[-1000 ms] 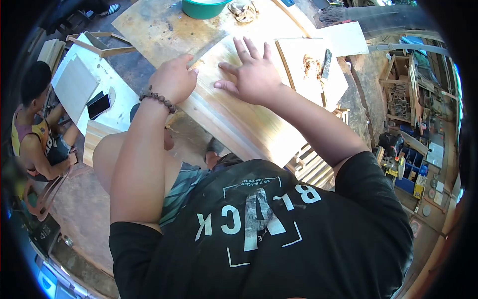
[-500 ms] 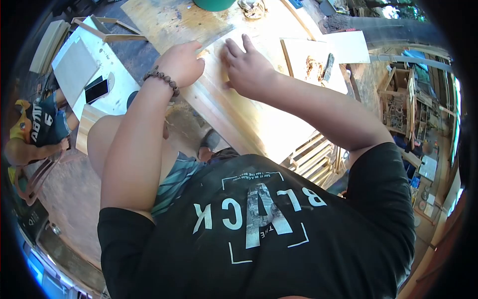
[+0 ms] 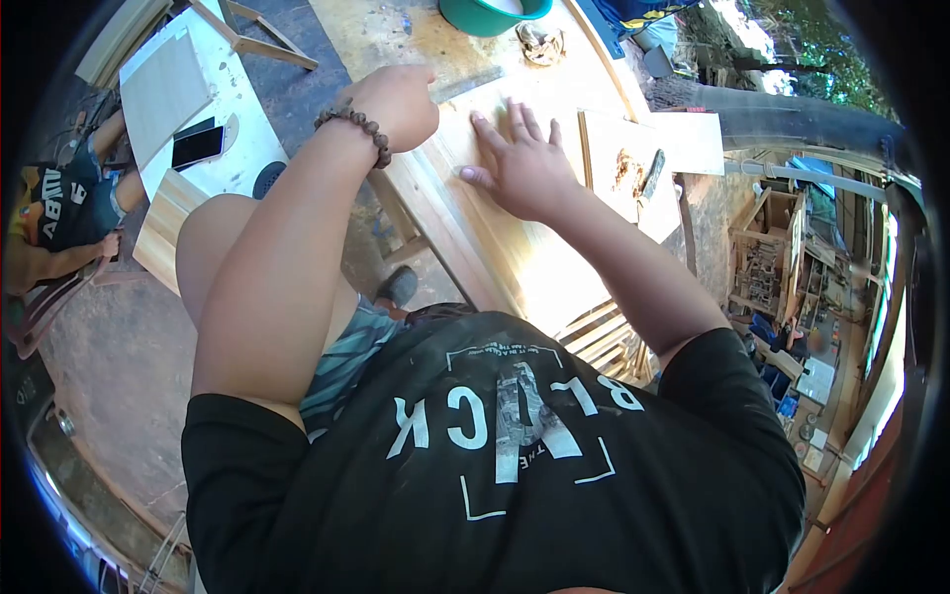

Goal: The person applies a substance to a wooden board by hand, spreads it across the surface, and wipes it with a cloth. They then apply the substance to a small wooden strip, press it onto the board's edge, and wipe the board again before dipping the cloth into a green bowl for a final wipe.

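The fingers of the right hand (image 3: 529, 173) are spread and grasp nothing; they lie palm down on the wooden board (image 3: 473, 226), with the thumb held out to the side. The left hand (image 3: 401, 104) is bent over at the board's far left corner, its fingers curled down and mostly hidden behind the back of the hand, so whether they grip the edge or hold something cannot be told. A brown beaded bracelet (image 3: 354, 124) circles the left wrist.

The board lies flat in front of the person's body, its near end cut off from view by the black shirt (image 3: 475, 416) and partly washed out by glare. Just beyond its far edge is a narrow grey strip (image 3: 471, 85), too unclear to name. Farther out on the worktable (image 3: 371, 35) are a crumpled cloth (image 3: 541, 46) and a green basin (image 3: 485, 18), cut off by the top of the view.

To the right of the right hand, wood shavings (image 3: 626, 170) lie beside a dark tool (image 3: 652, 174) whose kind is hard to make out. Wooden slats (image 3: 604, 337) show below the board, partly covered by the right arm.

At the left, a phone (image 3: 198, 148) and a flat panel (image 3: 166, 87) lie on a white table (image 3: 237, 124). Another person (image 3: 59, 203) sits past it, the head out of view. The shelves (image 3: 767, 252) at the right are too small and cluttered to read.
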Motion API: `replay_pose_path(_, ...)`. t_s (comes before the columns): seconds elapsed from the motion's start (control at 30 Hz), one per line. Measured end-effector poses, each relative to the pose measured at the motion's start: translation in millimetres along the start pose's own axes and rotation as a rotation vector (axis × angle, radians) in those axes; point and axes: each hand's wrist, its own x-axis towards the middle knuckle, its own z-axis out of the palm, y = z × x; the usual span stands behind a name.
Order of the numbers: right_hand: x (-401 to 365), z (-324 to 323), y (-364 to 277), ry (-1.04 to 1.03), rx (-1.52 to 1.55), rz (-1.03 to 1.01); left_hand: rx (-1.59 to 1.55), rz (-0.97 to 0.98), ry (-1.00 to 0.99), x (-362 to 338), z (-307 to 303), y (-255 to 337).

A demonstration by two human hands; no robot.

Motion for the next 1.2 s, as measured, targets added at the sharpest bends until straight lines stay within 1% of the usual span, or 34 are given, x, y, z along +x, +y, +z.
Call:
replay_pose_path(0.07,-2,-3,-2,-0.013,-0.010,0.094,0.013,-0.022,-0.024,-2,0,2)
replay_pose_path(0.1,1,4,-4,0.030,0.041,0.107,0.002,-0.013,-0.014,-3,2,1)
replay_pose_path(0.17,7,19,-10,0.092,0.156,0.092,-0.026,0.011,0.008,-2,6,-2)
replay_pose_path(0.23,1,25,-8,0.144,0.256,0.042,-0.004,-0.009,-0.034,-2,5,2)
replay_pose_path(0.33,-18,5,14,-0.028,0.077,0.049,0.040,-0.023,-0.054,-1,5,3)
replay_pose_path(0.37,-20,0,18,-0.039,0.051,0.083,0.049,-0.025,-0.057,-1,8,3)
replay_pose_path(0.5,-10,14,1,0.061,0.159,0.107,0.010,-0.001,-0.072,-1,11,4)
replay_pose_path(0.53,-8,28,-5,0.142,0.221,0.078,0.015,0.002,-0.075,1,15,3)
replay_pose_path(0.6,-20,37,0,0.154,0.369,0.070,0.039,0.008,-0.076,9,18,-2)
replay_pose_path(0.7,-50,12,24,0.070,0.208,0.075,0.077,-0.004,-0.095,8,15,5)
replay_pose_path(0.77,-68,16,50,0.101,0.302,0.156,0.086,0.108,-0.100,17,21,-9)
replay_pose_path(0.8,-77,18,70,0.120,0.334,0.206,0.067,0.114,-0.108,14,15,-4)
replay_pose_path(0.83,-83,23,92,0.123,0.472,0.344,0.027,0.102,-0.124,14,13,-4)
replay_pose_path(0.87,-86,38,119,0.155,0.484,0.487,0.051,0.113,-0.113,13,13,-3)
replay_pose_path(0.9,-90,62,149,0.188,0.501,0.624,0.042,0.057,-0.140,7,6,9)
replay_pose_path(0.93,-97,78,169,0.219,0.523,0.755,0.057,0.054,-0.143,6,7,13)
replay_pose_path(0.97,-104,86,181,0.166,0.459,0.807,0.073,0.044,-0.145,6,8,14)
replay_pose_path(1.03,-113,92,191,0.052,0.335,0.895,0.085,0.018,-0.133,6,11,12)
replay_pose_path(1.13,-116,101,177,-0.065,0.378,0.814,0.104,0.064,-0.132,6,13,10)
replay_pose_path(1.17,-117,120,176,0.023,0.449,0.812,0.101,0.069,-0.135,7,15,9)
replay_pose_path(1.2,-118,121,170,0.029,0.458,0.812,0.098,0.073,-0.135,8,15,7)
